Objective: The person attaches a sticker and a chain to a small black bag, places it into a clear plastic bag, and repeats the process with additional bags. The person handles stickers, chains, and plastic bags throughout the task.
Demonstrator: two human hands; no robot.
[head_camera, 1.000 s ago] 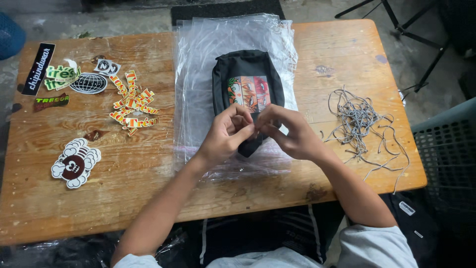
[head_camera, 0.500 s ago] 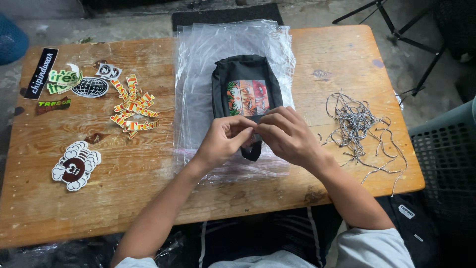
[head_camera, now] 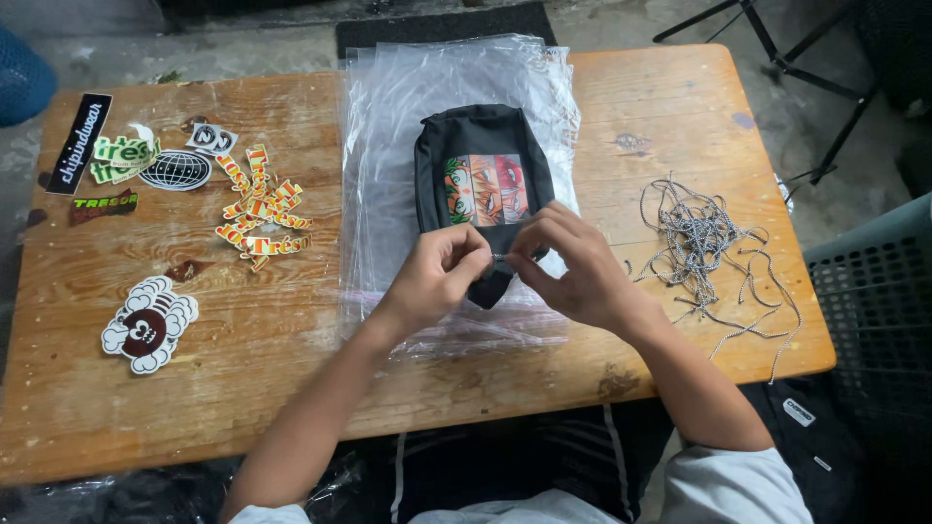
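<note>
Now both hands, left hand (head_camera: pixel 435 277) and right hand (head_camera: pixel 573 267), have crept lower on the black pouch (head_camera: pixel 482 189) at frame centre, fingertips pinching what looks like its zipper pull.

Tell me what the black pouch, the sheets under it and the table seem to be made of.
Black pouch: seemingly woven fabric, matte, with a printed picture patch. Sheets: thin clear plastic, glossy and crinkled, wood showing through. Table: wood, visible grain, worn and stained. Both hands, left and right, pinch the pouch's near end.

Black matt cloth pouch (head_camera: pixel 482 184) with a glossy printed patch. Clear, glossy plastic bags (head_camera: pixel 408 126) lie beneath it. Worn, rough brown wooden table (head_camera: pixel 291 369); grey braided cords (head_camera: pixel 704 243).
</note>
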